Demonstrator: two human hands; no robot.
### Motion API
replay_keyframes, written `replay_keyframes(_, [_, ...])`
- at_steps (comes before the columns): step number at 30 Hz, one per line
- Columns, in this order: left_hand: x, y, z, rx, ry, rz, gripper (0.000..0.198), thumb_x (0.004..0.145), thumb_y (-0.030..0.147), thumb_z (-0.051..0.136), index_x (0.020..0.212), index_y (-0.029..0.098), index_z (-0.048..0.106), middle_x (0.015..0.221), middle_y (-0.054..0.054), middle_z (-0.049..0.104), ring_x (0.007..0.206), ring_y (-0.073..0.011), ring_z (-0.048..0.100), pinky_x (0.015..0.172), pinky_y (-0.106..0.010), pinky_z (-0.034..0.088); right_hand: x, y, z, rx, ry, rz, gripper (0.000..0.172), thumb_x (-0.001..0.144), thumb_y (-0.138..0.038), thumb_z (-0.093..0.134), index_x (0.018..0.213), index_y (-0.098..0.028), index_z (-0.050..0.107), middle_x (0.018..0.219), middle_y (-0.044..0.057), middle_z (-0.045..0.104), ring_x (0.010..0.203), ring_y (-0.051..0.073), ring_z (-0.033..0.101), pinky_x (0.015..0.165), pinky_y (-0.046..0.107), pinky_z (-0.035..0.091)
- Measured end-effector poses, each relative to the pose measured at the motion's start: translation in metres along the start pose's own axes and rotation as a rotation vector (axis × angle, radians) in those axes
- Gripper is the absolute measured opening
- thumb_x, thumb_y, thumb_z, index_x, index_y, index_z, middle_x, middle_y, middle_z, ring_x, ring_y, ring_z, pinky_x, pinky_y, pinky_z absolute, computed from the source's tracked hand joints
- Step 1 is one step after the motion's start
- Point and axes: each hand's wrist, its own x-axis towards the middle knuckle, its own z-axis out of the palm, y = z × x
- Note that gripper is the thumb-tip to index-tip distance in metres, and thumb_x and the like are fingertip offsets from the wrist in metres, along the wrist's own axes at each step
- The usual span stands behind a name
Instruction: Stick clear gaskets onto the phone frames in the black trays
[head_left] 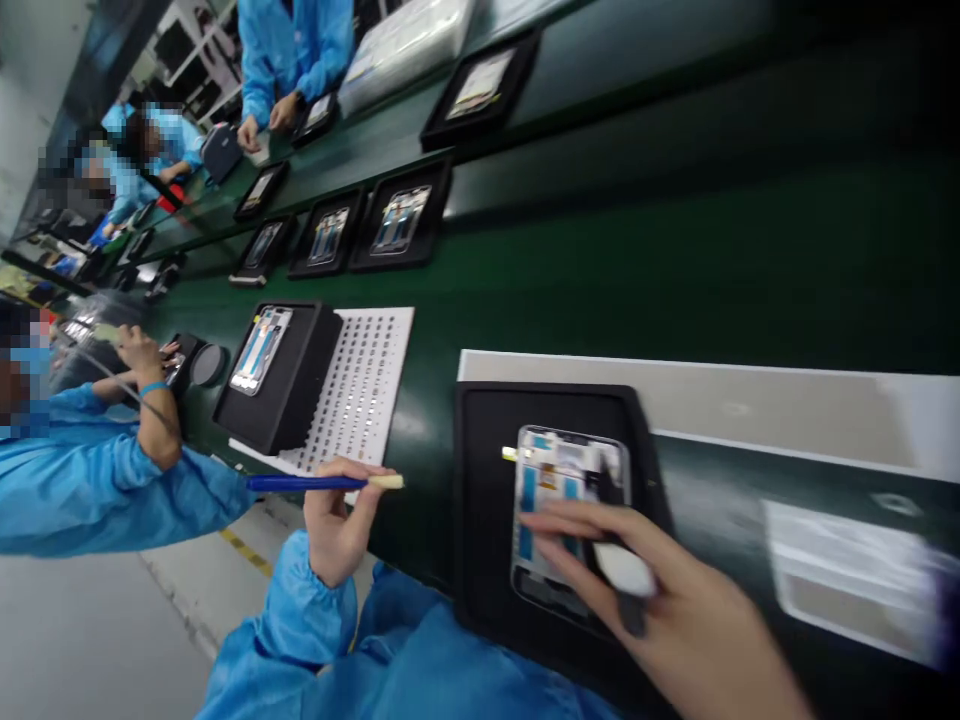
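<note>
My left hand (337,525) pinches a blue pen-shaped tool (300,483) with a pale tip, level above the bench edge. My right hand (675,590) reaches over an opened phone body (574,460) with its fingers close together. A small white-and-dark item (626,572) shows between those fingers; blur hides its kind. The phone body has blue strips and a yellow tab at its upper left. It lies in a black tray (484,560) in front of me, partly covered by my right hand. Whether my fingertips touch it I cannot tell.
Left of me, a phone body (261,350) rests on a black block (300,385), beside a white sheet of small dark parts (367,385). Black trays (397,225) line the green bench (675,240). A co-worker's arm (157,420) is at left. Plastic-wrapped material (847,570) lies right.
</note>
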Motion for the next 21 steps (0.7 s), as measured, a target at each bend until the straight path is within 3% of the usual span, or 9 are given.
replay_keyframes(3, [0.004,0.015,0.038,-0.149,-0.092,0.017,0.009,0.087,0.021,0.066,0.090,0.018,0.058,0.081,-0.003,0.069,0.075,-0.0180,0.074,0.069,-0.028,0.062,0.021,-0.027,0.012,0.155,-0.043,0.004,0.020,0.084,-0.038,0.065,0.098,-0.025,0.061,0.086,0.003,0.073,0.084,0.022,0.071,0.079,0.033,0.058])
replay_keyframes(6, [0.007,0.019,0.063,-0.196,-0.156,0.050,0.008,0.087,0.019,0.066,0.091,0.019,0.059,0.082,-0.002,0.069,0.075,-0.0173,0.073,0.068,-0.028,0.061,0.028,-0.036,0.013,0.240,0.010,0.010,0.020,0.082,-0.032,0.066,0.097,-0.023,0.058,0.082,0.002,0.072,0.080,0.020,0.070,0.079,0.033,0.057])
replay_keyframes(12, [0.010,0.020,0.084,-0.156,-0.265,0.221,0.016,0.086,0.008,0.064,0.095,0.020,0.059,0.087,-0.003,0.071,0.083,-0.0162,0.071,0.075,-0.028,0.058,0.024,-0.032,0.002,0.245,0.224,-0.022,0.013,0.084,-0.032,0.062,0.092,-0.022,0.056,0.079,0.001,0.068,0.075,0.017,0.067,0.077,0.030,0.056])
replay_keyframes(15, [0.008,0.022,0.093,-0.133,-0.287,0.238,0.014,0.086,0.010,0.064,0.094,0.020,0.060,0.086,-0.004,0.071,0.084,-0.0167,0.070,0.076,-0.029,0.058,0.024,-0.029,0.000,0.263,0.300,-0.030,0.011,0.083,-0.030,0.061,0.089,-0.022,0.055,0.079,0.001,0.065,0.075,0.017,0.066,0.072,0.028,0.055])
replay_keyframes(18, [0.006,0.024,0.103,-0.160,-0.250,0.097,0.009,0.086,0.022,0.067,0.088,0.018,0.059,0.082,-0.004,0.070,0.078,-0.0164,0.071,0.072,-0.029,0.059,0.024,-0.027,0.001,0.301,0.339,-0.028,0.012,0.082,-0.028,0.060,0.090,-0.022,0.054,0.076,-0.001,0.063,0.070,0.015,0.063,0.069,0.027,0.055])
replay_keyframes(21, [0.007,0.026,0.113,-0.264,-0.258,-0.177,0.026,0.084,0.041,0.069,0.086,0.018,0.056,0.076,-0.002,0.069,0.066,-0.0152,0.071,0.060,-0.025,0.060,0.024,-0.025,-0.004,0.312,0.346,-0.034,0.013,0.082,-0.028,0.058,0.091,-0.023,0.051,0.075,-0.001,0.063,0.068,0.015,0.063,0.066,0.027,0.054])
